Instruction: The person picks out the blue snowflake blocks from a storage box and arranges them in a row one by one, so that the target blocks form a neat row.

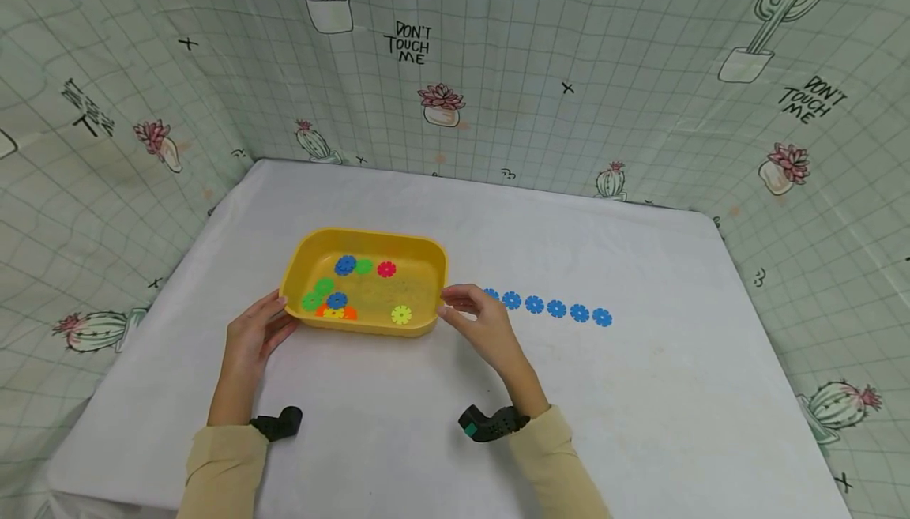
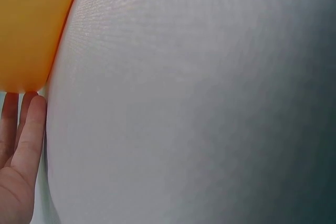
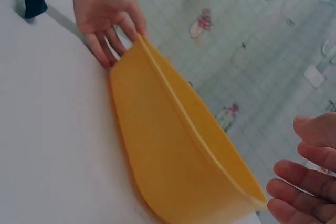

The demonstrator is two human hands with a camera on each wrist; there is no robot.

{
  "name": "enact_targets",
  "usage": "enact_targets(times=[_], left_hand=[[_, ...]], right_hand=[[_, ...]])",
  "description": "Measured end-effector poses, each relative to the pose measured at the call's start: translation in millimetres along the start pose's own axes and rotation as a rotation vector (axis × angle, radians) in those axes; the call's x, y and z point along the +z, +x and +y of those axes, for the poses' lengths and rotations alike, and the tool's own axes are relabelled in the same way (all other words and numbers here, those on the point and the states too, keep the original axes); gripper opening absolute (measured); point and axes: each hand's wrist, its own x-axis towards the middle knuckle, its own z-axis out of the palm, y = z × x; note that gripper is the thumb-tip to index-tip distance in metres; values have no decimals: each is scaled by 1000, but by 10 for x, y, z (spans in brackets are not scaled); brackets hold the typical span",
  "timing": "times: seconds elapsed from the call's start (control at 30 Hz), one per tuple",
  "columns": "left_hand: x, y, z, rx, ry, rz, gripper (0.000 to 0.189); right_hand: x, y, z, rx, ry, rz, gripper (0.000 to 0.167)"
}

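A shallow yellow plastic tray (image 1: 377,291) stands on the white table, holding several small notched plastic discs in blue, green, red, orange and yellow. On its left end, my left hand (image 1: 249,333) grips the wall, thumb on the rim and fingers against the outside, as the right wrist view shows. My right hand (image 1: 489,328) is at the tray's right end, its fingertips right at the wall. Seen from the right wrist, those fingers (image 3: 296,192) are loosely extended, the thumb apart from the rim. A row of blue notched discs (image 1: 557,309) lies just right of this hand.
The white table cloth (image 1: 682,377) reaches around the tray on all sides. A patterned curtain (image 1: 512,53) with cactus drawings hangs behind and beside the table. Dark wrist straps with camera mounts (image 1: 490,424) sit on both wrists, low over the table.
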Motion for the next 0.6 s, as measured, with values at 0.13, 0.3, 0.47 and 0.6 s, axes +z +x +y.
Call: enact_targets(times=[0.13,0.3,0.47,0.6], left_hand=[[-7,-7,-3,3,4,-7,64],[-12,-10,-5,7,5,-15,64],[-17,-16,-2,4,-3,-16,64],[-19,-14,-3,1,-8,-19,67]], right_hand=[[166,71,-98,-60,11,-49,32],[361,162,-203,-65,37,-116,33],[551,287,-262,-19,23,-156,34],[674,388,-294,-31,-10,-180,32]])
